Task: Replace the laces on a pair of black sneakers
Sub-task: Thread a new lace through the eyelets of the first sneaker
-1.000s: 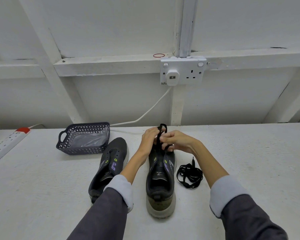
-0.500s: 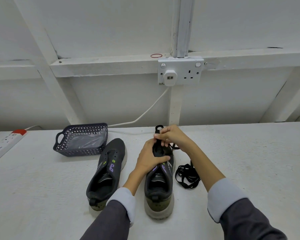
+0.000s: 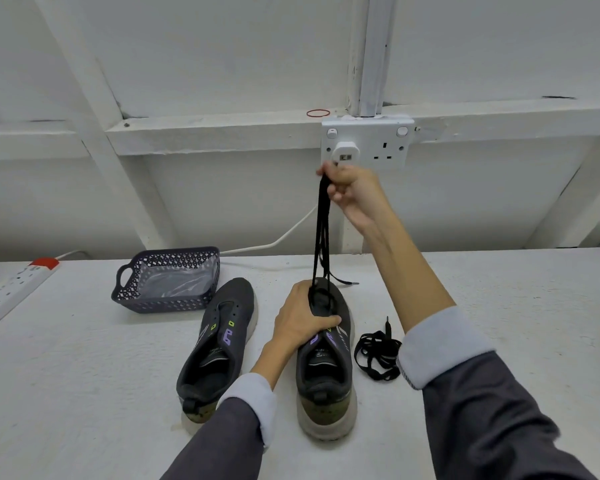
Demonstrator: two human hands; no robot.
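Right hand [image 3: 352, 192] clamped on the lace [image 3: 321, 230] high at frame centre, left hand [image 3: 300, 320] gripping the sneaker [image 3: 326, 407] on the worktop [image 3: 84, 375] below — best pull straight up, evenly, shoe pinned down.

Dark grey sleeves [image 3: 492, 420], pale cuffs [image 3: 440, 344]

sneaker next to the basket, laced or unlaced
Unlaced: the sneaker beside the basket shows bare eyelets, with no lace across its tongue.
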